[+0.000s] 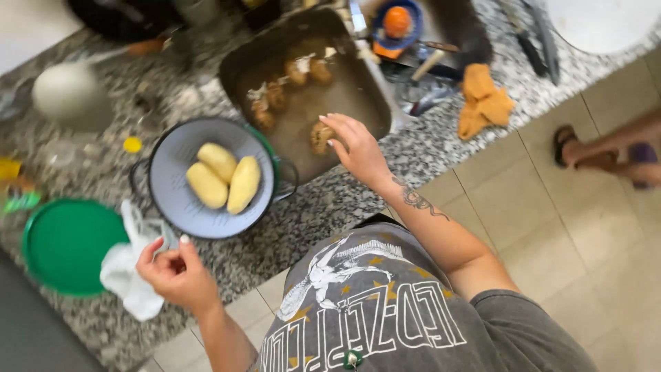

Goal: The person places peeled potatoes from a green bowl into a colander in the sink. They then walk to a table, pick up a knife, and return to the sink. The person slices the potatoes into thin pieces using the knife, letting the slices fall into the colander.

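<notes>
My left hand is hovering nearest me, over the granite counter, its fingers curled in and pinching a crumpled white bag that is hanging down past the counter edge. Just beside that bag a round green lid is lying flat on the stone. A little farther out a grey colander is sitting on the counter, holding three peeled yellow potatoes lying side by side and touching one another. My right hand is reaching past the colander to the near edge of a dark baking tray; my fingers are bent and loosely spread, the tips closing on a browned patty that is sitting on the tray's near part. Deeper in the tray more browned patties are lying in a loose row toward its far corner. Beyond the tray an orange cloth is lying crumpled on the counter, and a blue dish with an orange round thing is standing at the far edge. Off to the far left a pale blurred jar is standing.
</notes>
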